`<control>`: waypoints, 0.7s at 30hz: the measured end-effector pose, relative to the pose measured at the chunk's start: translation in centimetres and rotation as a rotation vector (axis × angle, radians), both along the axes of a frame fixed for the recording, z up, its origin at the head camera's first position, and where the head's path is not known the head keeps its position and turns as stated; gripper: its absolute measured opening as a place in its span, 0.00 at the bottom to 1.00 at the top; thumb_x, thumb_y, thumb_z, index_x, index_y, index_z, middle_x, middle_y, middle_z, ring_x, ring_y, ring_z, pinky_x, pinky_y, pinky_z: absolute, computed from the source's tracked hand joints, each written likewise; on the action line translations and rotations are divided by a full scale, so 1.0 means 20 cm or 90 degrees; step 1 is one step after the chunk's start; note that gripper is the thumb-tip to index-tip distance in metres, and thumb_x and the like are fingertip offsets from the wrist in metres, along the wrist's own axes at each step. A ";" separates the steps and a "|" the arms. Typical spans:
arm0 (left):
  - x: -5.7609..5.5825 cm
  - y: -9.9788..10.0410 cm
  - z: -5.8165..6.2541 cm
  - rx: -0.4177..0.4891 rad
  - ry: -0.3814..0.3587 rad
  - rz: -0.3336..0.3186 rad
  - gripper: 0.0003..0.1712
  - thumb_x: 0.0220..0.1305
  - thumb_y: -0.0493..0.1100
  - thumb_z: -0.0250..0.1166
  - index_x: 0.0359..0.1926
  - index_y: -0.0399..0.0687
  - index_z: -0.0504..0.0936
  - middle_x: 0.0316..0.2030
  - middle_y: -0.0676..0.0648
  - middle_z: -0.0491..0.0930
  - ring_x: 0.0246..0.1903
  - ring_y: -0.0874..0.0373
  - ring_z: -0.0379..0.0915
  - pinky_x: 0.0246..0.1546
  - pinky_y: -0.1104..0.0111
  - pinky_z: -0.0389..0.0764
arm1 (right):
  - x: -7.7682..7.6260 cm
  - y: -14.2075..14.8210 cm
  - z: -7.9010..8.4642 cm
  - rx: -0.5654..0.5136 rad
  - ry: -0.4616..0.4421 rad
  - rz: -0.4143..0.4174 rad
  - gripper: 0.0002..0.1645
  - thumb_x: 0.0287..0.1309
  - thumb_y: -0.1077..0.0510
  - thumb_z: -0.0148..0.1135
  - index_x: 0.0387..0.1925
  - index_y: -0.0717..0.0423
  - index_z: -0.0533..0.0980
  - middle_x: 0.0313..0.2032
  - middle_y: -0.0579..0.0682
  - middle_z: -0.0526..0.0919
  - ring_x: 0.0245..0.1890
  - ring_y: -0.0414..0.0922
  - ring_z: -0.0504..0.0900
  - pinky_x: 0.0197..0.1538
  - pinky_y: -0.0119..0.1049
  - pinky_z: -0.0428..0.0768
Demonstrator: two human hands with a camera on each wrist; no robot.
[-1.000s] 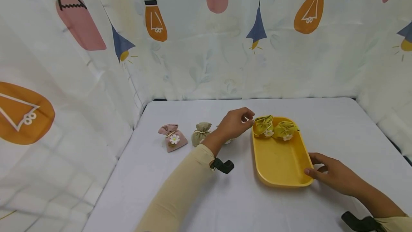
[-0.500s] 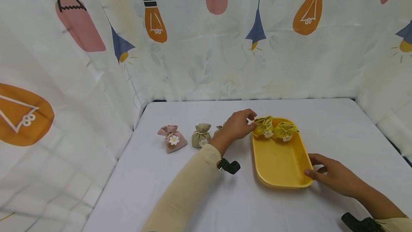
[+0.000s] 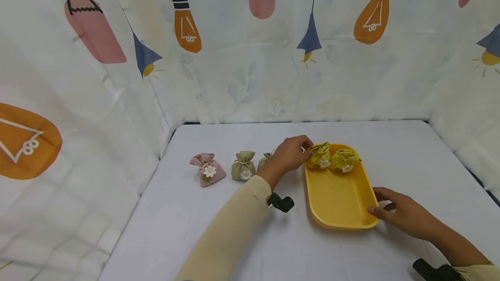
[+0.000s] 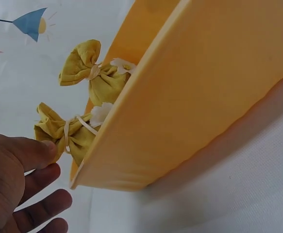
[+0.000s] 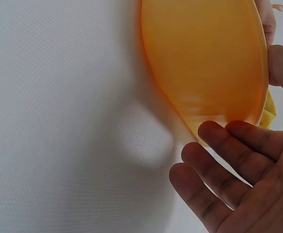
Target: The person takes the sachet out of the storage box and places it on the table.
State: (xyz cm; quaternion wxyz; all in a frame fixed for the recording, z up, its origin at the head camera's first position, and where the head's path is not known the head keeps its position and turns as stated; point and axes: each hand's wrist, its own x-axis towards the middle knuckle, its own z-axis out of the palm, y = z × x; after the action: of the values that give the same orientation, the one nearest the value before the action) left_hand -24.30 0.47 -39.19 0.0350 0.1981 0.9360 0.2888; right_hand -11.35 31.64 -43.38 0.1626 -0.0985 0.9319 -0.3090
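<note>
Head view shows your left hand (image 3: 287,155) at the far left corner of the yellow tray (image 3: 341,198), with its thumb and forefinger pinching the gathered top of the left yellow pouch (image 3: 320,154). That pouch sits inside the tray at its far end, touching the right yellow pouch (image 3: 345,159) next to it; each bears a white flower. From your left wrist, your other fingers hang apart below the pinch, and the tray's wall hides the lower parts of both pouches.

Your right hand (image 3: 406,214) grips the tray at its near right side: thumb on the rim, the other fingers spread along the outside. Your right wrist view shows two of those fingertips in front of the tray's wall and two in front of the desk (image 3: 312,255).

Left of the tray, on the desk, you have a row of three more pouches. The pink pouch (image 3: 208,169) lies farthest left, tilted; the middle green pouch (image 3: 243,167) comes next. Your left hand and wrist stand in front of the partly hidden green pouch (image 3: 267,158), so you see only some of it. Behind the desk hangs a white curtain (image 3: 254,81) printed with bulbs and lamps.
</note>
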 end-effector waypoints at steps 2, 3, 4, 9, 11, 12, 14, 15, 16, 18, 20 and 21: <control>0.00 0.00 0.00 0.005 0.003 0.003 0.12 0.73 0.50 0.65 0.54 0.57 0.84 0.46 0.57 0.84 0.41 0.64 0.77 0.40 0.70 0.77 | 0.00 0.00 0.00 0.002 0.001 0.001 0.45 0.66 0.38 0.66 0.70 0.66 0.66 0.57 0.63 0.80 0.46 0.52 0.83 0.42 0.49 0.84; 0.00 0.00 0.00 0.009 0.004 0.004 0.12 0.73 0.50 0.65 0.53 0.57 0.84 0.45 0.57 0.84 0.40 0.64 0.77 0.39 0.70 0.77 | 0.00 0.00 0.00 0.001 0.003 0.003 0.45 0.67 0.38 0.66 0.70 0.66 0.66 0.57 0.63 0.80 0.46 0.53 0.84 0.42 0.50 0.84; 0.00 0.00 -0.01 0.014 0.004 0.005 0.11 0.73 0.50 0.65 0.53 0.57 0.84 0.44 0.57 0.84 0.39 0.64 0.77 0.39 0.70 0.77 | 0.00 0.00 0.00 0.001 0.003 0.001 0.45 0.66 0.38 0.66 0.70 0.65 0.66 0.57 0.63 0.80 0.46 0.52 0.84 0.42 0.49 0.84; 0.00 0.00 -0.01 0.038 0.014 0.003 0.10 0.75 0.49 0.63 0.51 0.57 0.85 0.41 0.59 0.83 0.37 0.67 0.76 0.36 0.72 0.76 | 0.00 0.00 0.00 0.001 0.006 0.002 0.45 0.66 0.38 0.66 0.70 0.65 0.67 0.57 0.62 0.80 0.46 0.52 0.83 0.43 0.48 0.84; 0.00 0.00 -0.01 0.045 0.022 0.001 0.10 0.75 0.49 0.62 0.51 0.57 0.86 0.40 0.59 0.83 0.37 0.67 0.76 0.36 0.73 0.76 | 0.00 0.00 0.00 0.000 0.006 0.004 0.45 0.66 0.38 0.66 0.70 0.66 0.67 0.57 0.63 0.80 0.46 0.52 0.83 0.43 0.49 0.84; 0.00 0.00 -0.02 0.048 0.026 -0.002 0.10 0.75 0.49 0.62 0.50 0.57 0.86 0.40 0.59 0.83 0.37 0.67 0.76 0.36 0.73 0.76 | 0.00 0.00 0.00 -0.002 0.006 0.004 0.45 0.66 0.38 0.66 0.70 0.66 0.67 0.57 0.63 0.80 0.46 0.52 0.83 0.43 0.50 0.84; 0.00 0.00 -0.01 0.055 0.033 -0.006 0.09 0.75 0.49 0.63 0.50 0.57 0.86 0.40 0.59 0.83 0.38 0.66 0.76 0.37 0.73 0.77 | 0.00 0.00 0.00 -0.003 0.005 0.000 0.46 0.65 0.38 0.67 0.70 0.65 0.67 0.57 0.62 0.80 0.46 0.52 0.83 0.43 0.49 0.84; 0.00 0.00 -0.01 0.058 0.037 -0.008 0.09 0.75 0.49 0.63 0.50 0.57 0.86 0.40 0.59 0.83 0.38 0.66 0.76 0.38 0.73 0.77 | 0.00 0.00 0.00 -0.004 0.005 -0.001 0.46 0.65 0.38 0.67 0.70 0.65 0.67 0.57 0.62 0.80 0.46 0.52 0.83 0.43 0.49 0.84; 0.00 0.00 -0.01 0.061 0.040 -0.010 0.09 0.75 0.49 0.63 0.49 0.57 0.87 0.40 0.59 0.83 0.39 0.66 0.76 0.39 0.72 0.77 | 0.00 0.00 0.00 -0.005 0.005 -0.002 0.46 0.65 0.37 0.67 0.70 0.64 0.67 0.57 0.61 0.80 0.46 0.52 0.83 0.43 0.49 0.84; 0.00 0.00 -0.01 0.067 0.043 -0.014 0.09 0.75 0.49 0.63 0.49 0.57 0.87 0.41 0.59 0.83 0.40 0.65 0.76 0.40 0.72 0.77 | 0.00 0.00 0.00 -0.006 0.007 0.000 0.46 0.65 0.37 0.67 0.70 0.65 0.67 0.57 0.62 0.80 0.46 0.52 0.84 0.43 0.49 0.84; 0.01 0.00 -0.01 0.075 0.043 -0.017 0.09 0.75 0.49 0.63 0.48 0.57 0.87 0.41 0.59 0.83 0.41 0.65 0.77 0.42 0.72 0.78 | 0.00 0.00 0.00 -0.007 0.010 0.005 0.45 0.66 0.38 0.67 0.70 0.65 0.67 0.57 0.62 0.80 0.46 0.52 0.84 0.42 0.49 0.84; 0.01 0.00 -0.01 0.079 0.044 -0.018 0.08 0.75 0.49 0.63 0.48 0.57 0.87 0.41 0.59 0.83 0.41 0.65 0.77 0.42 0.71 0.78 | 0.00 0.00 -0.01 -0.005 0.009 0.004 0.45 0.66 0.38 0.67 0.70 0.65 0.67 0.57 0.62 0.80 0.45 0.51 0.84 0.42 0.48 0.84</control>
State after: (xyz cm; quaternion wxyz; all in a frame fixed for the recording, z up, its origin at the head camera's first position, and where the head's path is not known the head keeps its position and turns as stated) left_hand -24.03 0.56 -39.31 -0.0053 0.2231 0.9140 0.3389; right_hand -11.33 31.73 -43.50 0.1565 -0.1047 0.9314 -0.3116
